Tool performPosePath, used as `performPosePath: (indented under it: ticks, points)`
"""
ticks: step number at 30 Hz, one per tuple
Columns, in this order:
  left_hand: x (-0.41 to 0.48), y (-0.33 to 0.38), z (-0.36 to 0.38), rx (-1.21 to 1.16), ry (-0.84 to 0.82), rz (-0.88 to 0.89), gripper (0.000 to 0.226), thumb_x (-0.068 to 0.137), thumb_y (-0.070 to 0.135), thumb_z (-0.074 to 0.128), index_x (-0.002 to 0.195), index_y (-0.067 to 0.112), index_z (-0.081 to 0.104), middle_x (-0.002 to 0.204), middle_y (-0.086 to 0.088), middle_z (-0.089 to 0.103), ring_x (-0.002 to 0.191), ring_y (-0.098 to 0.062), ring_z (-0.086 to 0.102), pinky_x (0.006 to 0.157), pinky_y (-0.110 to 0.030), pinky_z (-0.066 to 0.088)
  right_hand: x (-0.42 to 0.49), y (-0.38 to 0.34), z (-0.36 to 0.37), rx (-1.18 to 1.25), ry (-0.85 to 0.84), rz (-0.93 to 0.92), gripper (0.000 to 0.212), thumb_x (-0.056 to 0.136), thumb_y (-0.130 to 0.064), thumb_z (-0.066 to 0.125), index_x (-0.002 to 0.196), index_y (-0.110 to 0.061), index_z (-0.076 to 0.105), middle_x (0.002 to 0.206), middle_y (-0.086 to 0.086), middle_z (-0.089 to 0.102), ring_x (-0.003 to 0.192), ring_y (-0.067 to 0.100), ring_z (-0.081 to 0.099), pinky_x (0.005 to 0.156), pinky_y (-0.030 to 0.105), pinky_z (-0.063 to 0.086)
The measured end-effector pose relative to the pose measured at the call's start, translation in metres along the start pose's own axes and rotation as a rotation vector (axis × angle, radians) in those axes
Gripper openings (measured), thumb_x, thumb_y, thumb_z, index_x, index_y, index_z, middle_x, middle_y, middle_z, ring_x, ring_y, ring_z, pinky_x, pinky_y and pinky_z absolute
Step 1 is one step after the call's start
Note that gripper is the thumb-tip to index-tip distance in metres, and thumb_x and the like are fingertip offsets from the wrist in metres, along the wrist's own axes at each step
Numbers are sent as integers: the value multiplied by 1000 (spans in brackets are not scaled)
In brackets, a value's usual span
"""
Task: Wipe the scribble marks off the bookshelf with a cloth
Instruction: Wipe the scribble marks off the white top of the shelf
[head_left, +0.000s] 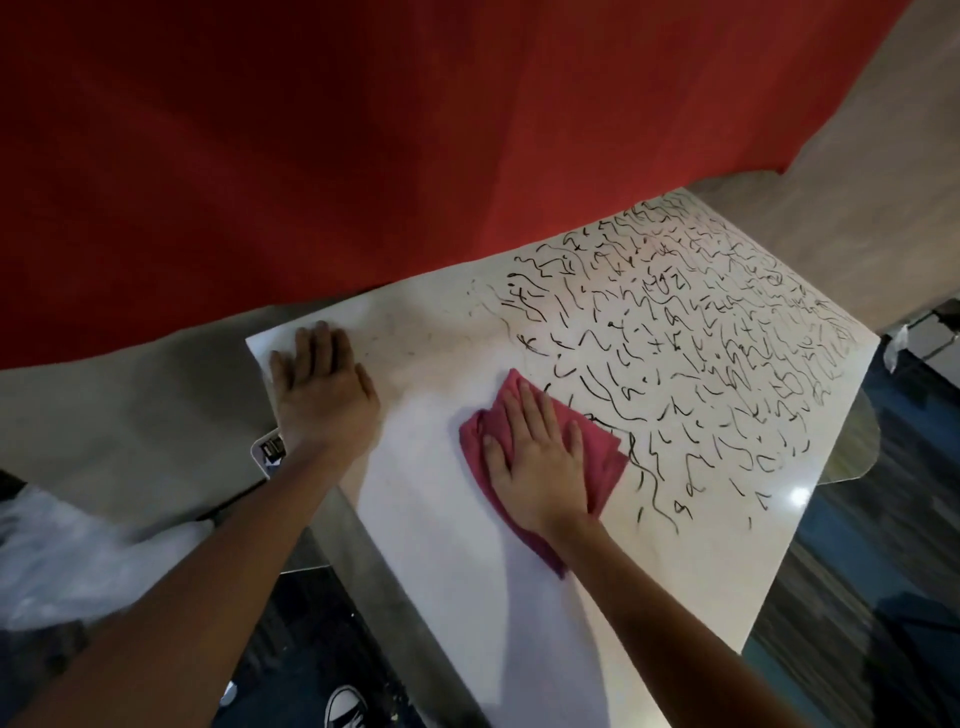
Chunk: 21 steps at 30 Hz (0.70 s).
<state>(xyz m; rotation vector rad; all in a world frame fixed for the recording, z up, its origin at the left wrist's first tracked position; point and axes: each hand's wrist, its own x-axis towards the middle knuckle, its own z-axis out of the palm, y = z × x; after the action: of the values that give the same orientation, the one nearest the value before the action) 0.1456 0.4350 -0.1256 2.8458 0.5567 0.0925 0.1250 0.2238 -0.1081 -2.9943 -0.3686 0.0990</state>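
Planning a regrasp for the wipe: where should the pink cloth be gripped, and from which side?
Probably the bunched fold at the left edge of the cloth, beside the thumb of the right hand. It looks raised off the bookshelf top, while the rest lies flat under the palm. Come from the left, over the clean area, not across the scribble marks.

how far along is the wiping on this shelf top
Done: the left part of the shelf top looks clean, bar faint smears. In hand: the right hand presses the pink cloth flat at the marks' edge; the left hand rests flat on a corner. Left: black scribbles over the right half.
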Motion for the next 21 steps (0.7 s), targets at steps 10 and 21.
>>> performPosePath:
  ticks: [10, 21]
  points:
    - [-9, 0, -10, 7, -28, 63, 53, 103, 24, 26, 153, 9, 16, 161, -8, 6, 148, -26, -1, 117, -43, -5, -91, 5, 6, -44, -30, -275, 63, 99, -53, 10, 149, -22, 31, 156, -4, 27, 145, 17, 20, 118, 42, 11]
    - [-9, 4, -13, 10, -45, 74, 53, 102, 21, 27, 152, 8, 18, 160, -14, 7, 147, -32, -1, 116, -49, -4, 75, 38, -13, -25, -47, 4, 63, 99, -48, 20, 154, -22, 2, 161, -4, 2, 148, 14, 2, 117, 47, 4]
